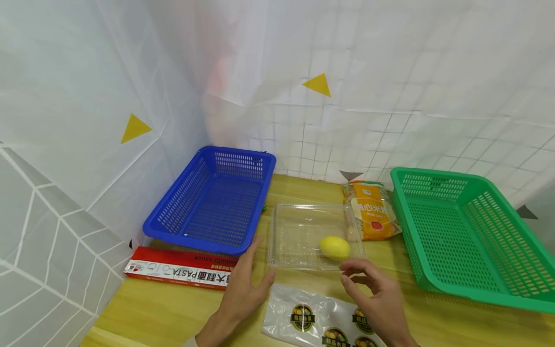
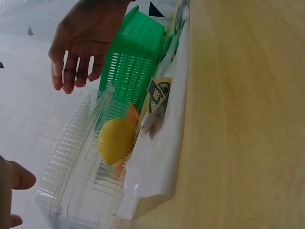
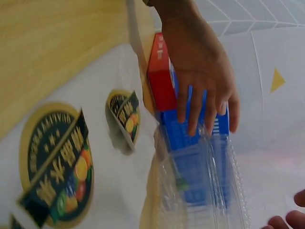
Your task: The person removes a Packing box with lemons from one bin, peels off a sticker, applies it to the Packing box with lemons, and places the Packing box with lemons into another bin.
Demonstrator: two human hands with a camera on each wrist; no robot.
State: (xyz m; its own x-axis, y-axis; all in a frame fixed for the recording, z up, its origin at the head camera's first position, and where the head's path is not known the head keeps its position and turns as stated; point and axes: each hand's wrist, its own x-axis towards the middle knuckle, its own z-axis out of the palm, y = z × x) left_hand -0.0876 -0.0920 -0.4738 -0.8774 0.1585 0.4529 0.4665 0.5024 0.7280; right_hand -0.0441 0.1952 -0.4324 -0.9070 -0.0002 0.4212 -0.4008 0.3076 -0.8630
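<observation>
Hands both hover over a wooden tabletop, neither holding anything. Left hand has its fingers straight and spread, fingertips just short of the near left corner of a clear plastic clamshell tray; whether they touch it cannot be told. Right hand is loosely curled with nothing in it, thumb and forefinger apart, just on the near side of the tray's near right corner. Small yellow oval lemon lies inside the tray at that near right corner, directly ahead of the right hand and slightly to its left, so the right hand is clearly the nearer one; the lemon's long axis runs roughly left-right across the hand's line of reach. From the left wrist view the lemon sits low against the tray wall. Crinkled clear plastic bag with round fruit labels lies flat under and between the wrists. Blue slotted plastic basket beyond the left hand, red pasta box to its left. Green slotted plastic basket right of the right hand, orange noodle packet beyond it beside the tray.
</observation>
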